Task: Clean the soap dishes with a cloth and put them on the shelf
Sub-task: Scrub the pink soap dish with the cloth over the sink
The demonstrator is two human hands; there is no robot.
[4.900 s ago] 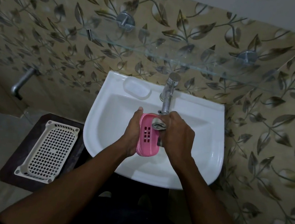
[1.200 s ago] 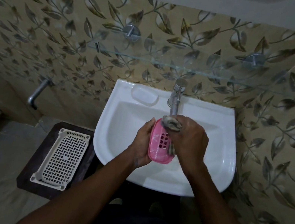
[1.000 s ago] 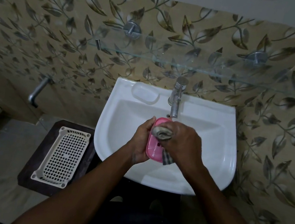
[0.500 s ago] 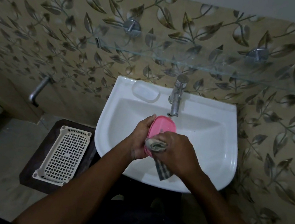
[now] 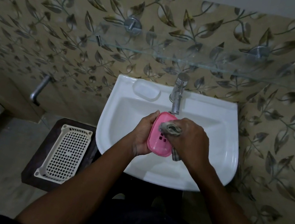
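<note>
Your left hand (image 5: 144,132) grips the pink soap dish (image 5: 160,137) by its left edge over the white sink (image 5: 216,139), below the tap (image 5: 176,97). Your right hand (image 5: 190,138) clutches the grey cloth (image 5: 171,128), pressing it onto the dish. The glass shelf (image 5: 190,60) hangs above.

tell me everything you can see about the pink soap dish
The pink soap dish is an oblong, round-cornered tray that looks like glossy plastic, with small square drain holes in its floor. It is held over the sink basin, near the tap spout, hollow side facing the camera. The left hand grips its left edge; the right hand presses a bunched grey cloth into its upper right part.
</note>
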